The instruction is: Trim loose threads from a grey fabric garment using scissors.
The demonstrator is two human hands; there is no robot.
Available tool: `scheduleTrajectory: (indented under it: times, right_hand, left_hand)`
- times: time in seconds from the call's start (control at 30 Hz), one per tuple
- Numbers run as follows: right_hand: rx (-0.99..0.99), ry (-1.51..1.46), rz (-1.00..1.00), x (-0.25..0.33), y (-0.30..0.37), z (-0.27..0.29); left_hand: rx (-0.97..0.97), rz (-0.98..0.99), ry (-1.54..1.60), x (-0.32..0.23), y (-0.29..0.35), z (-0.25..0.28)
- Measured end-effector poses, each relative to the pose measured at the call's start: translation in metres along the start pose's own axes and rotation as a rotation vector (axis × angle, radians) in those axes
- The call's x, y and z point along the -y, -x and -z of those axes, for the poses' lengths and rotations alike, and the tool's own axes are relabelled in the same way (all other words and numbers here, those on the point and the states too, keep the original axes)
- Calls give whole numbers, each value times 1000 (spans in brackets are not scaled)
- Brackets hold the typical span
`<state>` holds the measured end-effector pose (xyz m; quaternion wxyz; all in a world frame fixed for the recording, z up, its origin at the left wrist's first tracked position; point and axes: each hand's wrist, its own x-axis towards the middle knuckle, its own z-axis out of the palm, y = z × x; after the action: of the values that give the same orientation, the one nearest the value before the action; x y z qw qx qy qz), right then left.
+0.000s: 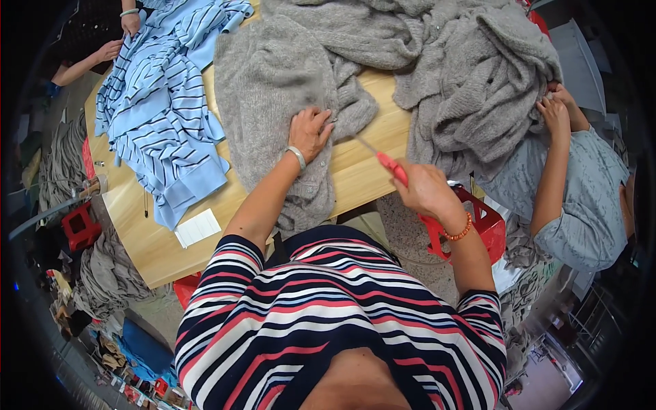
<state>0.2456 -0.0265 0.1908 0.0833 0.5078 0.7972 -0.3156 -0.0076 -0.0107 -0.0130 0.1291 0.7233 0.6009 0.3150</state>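
Note:
A grey knit garment (266, 82) lies spread on the wooden table in front of me, its lower end hanging past the near edge. My left hand (309, 133) rests on its right side, with bent fingers and thumb pinching the knit near the edge. Just right of it, my right hand (427, 191) is closed round red-handled scissors (392, 168). Their thin metal blade is blurred and points up and left toward the garment's edge and my left fingers. Whether the tip touches the knit, I cannot tell.
Light blue striped garments (160, 109) lie left, beside a white paper (198, 228) on the wooden table (137, 232). Another person's hands (117, 41) touch them. More grey knits (471, 82) are heaped right, handled by a second person (557, 113). A red stool (478, 225) stands below my right arm.

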Motion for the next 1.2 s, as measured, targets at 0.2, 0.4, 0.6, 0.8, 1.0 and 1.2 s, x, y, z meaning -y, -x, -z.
scheduleTrajectory:
  times: [0.2,0.4,0.6,0.8,1.0,1.2]
  right_hand:
    - [125,34,96,5,7,-10]
    - [-103,15,-39,-13,12,-20]
    - [-35,34,54,-6,15,-34]
    - [59,155,123,7,3,-55]
    - [-271,-78,606,44,-23,-36]
    - [-465,170,496,2,-52,18]
  left_hand:
    - [136,46,-74,-16,33,11]
    - [209,376,-310,-60,94,54]
    - [167,623,-162,31,106,90]
    - [-91,199,314,-42,72,187]
    - [27,-342,410,-126,45,261]
    - [-86,-435,281,-139,-4,251]
